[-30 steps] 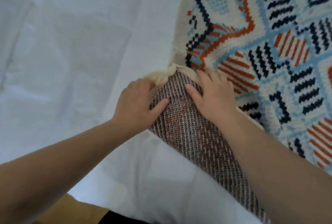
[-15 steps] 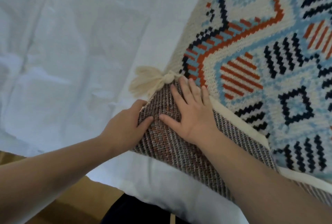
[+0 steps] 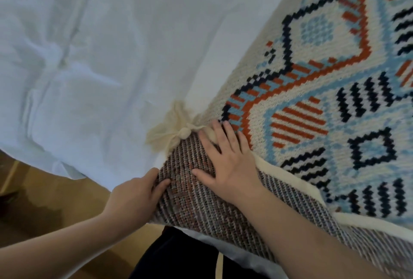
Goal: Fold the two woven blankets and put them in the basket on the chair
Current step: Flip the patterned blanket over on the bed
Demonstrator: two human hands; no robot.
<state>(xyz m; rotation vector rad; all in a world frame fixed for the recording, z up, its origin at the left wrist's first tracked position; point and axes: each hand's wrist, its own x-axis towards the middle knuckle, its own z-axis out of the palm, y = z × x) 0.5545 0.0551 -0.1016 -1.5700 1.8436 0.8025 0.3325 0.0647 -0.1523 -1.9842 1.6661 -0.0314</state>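
While the right hand (image 3: 230, 162) presses flat and the left hand (image 3: 136, 196) grips the blanket (image 3: 312, 100) fold at the bed (image 3: 89, 55) edge, it could slide off.

Right hand (image 3: 230, 162) lies flat, fingers spread and straight, pressing down; left hand (image 3: 136, 196) curls at the near edge, thumb on top, both forearms bare.

Woven blanket (image 3: 324, 91) on white-sheeted bed (image 3: 100, 55)
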